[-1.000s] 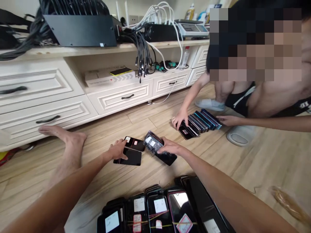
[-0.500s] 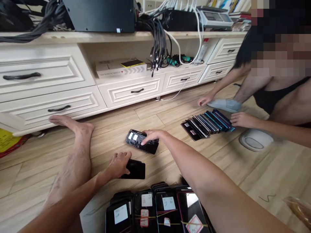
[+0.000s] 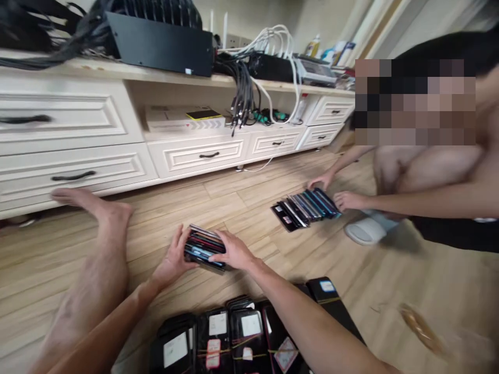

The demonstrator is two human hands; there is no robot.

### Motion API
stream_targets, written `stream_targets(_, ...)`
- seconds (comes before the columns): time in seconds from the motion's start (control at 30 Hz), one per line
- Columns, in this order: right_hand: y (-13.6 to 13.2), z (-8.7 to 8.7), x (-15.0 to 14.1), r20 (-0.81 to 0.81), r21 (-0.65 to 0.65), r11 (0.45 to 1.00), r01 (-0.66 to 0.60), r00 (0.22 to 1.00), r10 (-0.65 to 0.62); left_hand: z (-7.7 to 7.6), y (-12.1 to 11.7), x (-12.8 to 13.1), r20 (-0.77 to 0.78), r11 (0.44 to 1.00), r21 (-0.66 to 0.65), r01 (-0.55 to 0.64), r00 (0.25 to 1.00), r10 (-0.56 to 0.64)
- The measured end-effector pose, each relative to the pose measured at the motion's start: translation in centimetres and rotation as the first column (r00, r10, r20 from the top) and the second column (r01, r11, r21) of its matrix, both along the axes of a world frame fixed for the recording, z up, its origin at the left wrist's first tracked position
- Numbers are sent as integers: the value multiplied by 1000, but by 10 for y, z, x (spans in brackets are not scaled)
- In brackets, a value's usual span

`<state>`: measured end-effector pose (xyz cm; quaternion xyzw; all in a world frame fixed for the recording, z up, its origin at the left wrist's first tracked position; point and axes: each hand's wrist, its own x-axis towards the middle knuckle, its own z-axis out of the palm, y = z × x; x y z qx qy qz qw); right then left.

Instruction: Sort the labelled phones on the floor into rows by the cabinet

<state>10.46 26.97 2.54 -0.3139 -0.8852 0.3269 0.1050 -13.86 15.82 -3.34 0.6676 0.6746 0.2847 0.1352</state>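
Observation:
A stack of several smartphones [image 3: 205, 248], standing on their long edges, sits on the wooden floor between my hands. My left hand [image 3: 173, 254] presses against its left side, and my right hand [image 3: 234, 251] grips it from the right. Close to me lie bundles of black phones [image 3: 234, 332] held with rubber bands and bearing white labels. A co-worker's two hands [image 3: 319, 181] [image 3: 346, 200] touch a fanned row of phones [image 3: 306, 209] on the floor further ahead.
A white drawer cabinet [image 3: 195, 156] runs along the back, with a black metal box [image 3: 159, 44], bunched black cables [image 3: 241, 88] and a digital scale [image 3: 315, 71] on top. My bare leg and foot [image 3: 93, 205] lie to the left. A white slipper [image 3: 364, 231] sits near the co-worker.
The separate phones under my hands are now gathered into one stack held between both hands. The co-worker's hands have shifted along their row, and my view has tilted.

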Motion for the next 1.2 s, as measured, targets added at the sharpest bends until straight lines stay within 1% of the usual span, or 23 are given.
stream_targets(0.07, -1, -5, 4, -24, -21, 999, 31, 999, -32, -12, 9, -11, 57, 998, 1, 67, 996, -66)
stream_targets(0.1, -2, -8, 3, -43, -42, 997, 65, 997, -67, -17, 14, -14, 68, 995, 2, 102, 992, -102)
stream_targets(0.17, -7, -14, -6, -85, -86, 980, 179, 979, -187, -24, 20, -15, 70, 988, 2, 153, 986, -153)
stream_targets(0.2, -9, -18, -12, -97, -97, 963, 251, 961, -261, -26, 21, -13, 68, 987, 4, 162, 984, -162)
stream_targets(0.27, -15, -22, -28, -95, -87, 924, 373, 920, -381, -25, 18, -7, 63, 987, 0, 159, 985, -158)
stream_targets(0.3, -17, -23, -34, -89, -77, 910, 407, 906, -413, -23, 14, -3, 60, 989, -5, 151, 987, -150)
stream_targets(0.37, -19, -23, -41, -76, -72, 903, 423, 901, -428, -14, 8, 4, 58, 989, -33, 143, 988, -141)
stream_targets(0.47, -16, -15, -35, -50, -67, 936, 345, 936, -348, 4, 2, 10, 82, 983, -90, 158, 985, -151)
stream_targets(0.57, -13, -2, -21, -17, -55, 986, 157, 987, -158, 18, 2, 12, 119, 976, -142, 162, 982, -146)
stream_targets(0.63, -20, 7, -18, 68, 19, 999, 48, 996, -49, 21, 1, 13, 137, 976, -157, 151, 982, -130)
stream_targets(0.67, -25, 11, -18, 130, 71, 997, 24, 991, -33, 21, 1, 13, 141, 977, -156, 146, 982, -124)
stream_targets(0.7, -32, 13, -20, 195, 125, 992, 22, 980, -46, 20, 1, 13, 140, 979, -149, 143, 983, -122)
stream_targets(0.77, -45, 14, -27, 296, 197, 978, 63, 948, -120, 18, 1, 9, 122, 982, -120, 146, 984, -131)
stream_targets(0.83, -53, 12, -34, 358, 215, 971, 103, 917, -177, 15, 3, 1, 95, 982, -91, 168, 983, -160)
stream_targets(0.87, -53, 12, -36, 375, 216, 971, 103, 909, -180, 15, 5, -5, 87, 980, -82, 182, 981, -175)
stream_targets(0.9, -51, 12, -36, 383, 216, 973, 84, 909, -164, 15, 7, -11, 83, 977, -78, 199, 978, -193)
stream_targets(0.97, -40, 13, -33, 378, 217, 976, -2, 922, -82, 12, 12, -22, 80, 964, -81, 253, 966, -247)
stream_targets(1.0, -32, 14, -30, 368, 223, 973, -61, 929, -26, 9, 15, -25, 77, 955, -79, 285, 957, -279)
stream_targets(1.07, -16, 15, -20, 339, 235, 959, -159, 938, 72, -2, 20, -24, 62, 946, -46, 321, 946, -318)
stream_targets(1.13, -1, 13, -5, 277, 222, 952, -213, 949, 147, -17, 24, -15, 50, 960, 41, 278, 959, -280)
stream_targets(1.17, 5, 10, 3, 221, 184, 960, -212, 960, 170, -24, 25, -9, 54, 965, 81, 248, 966, -253)
stream_targets(1.2, 10, 6, 13, 119, 109, 979, -170, 980, 157, -29, 26, -2, 60, 968, 103, 231, 970, -237)
